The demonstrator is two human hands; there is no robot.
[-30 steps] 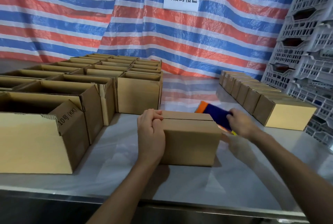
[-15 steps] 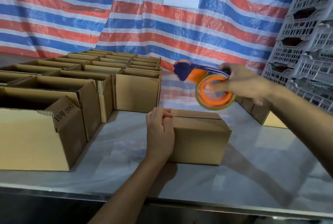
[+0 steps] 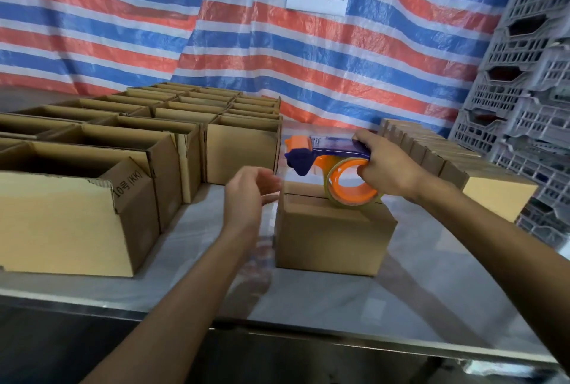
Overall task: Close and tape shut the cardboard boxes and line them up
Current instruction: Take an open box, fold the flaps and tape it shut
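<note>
While right hand (image 3: 387, 172) grips tape gun (image 3: 331, 164) with roll on closed box (image 3: 331, 234), left hand (image 3: 249, 195) hovers beside box, fingers loose, holding nothing.

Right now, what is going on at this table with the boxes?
A person is sealing cardboard boxes. The right hand grips an orange and blue tape dispenser just over the small closed brown cardboard box. The left hand hovers open beside that box's left edge. Open brown boxes stand at left; a row of closed ones lines the right.
</note>
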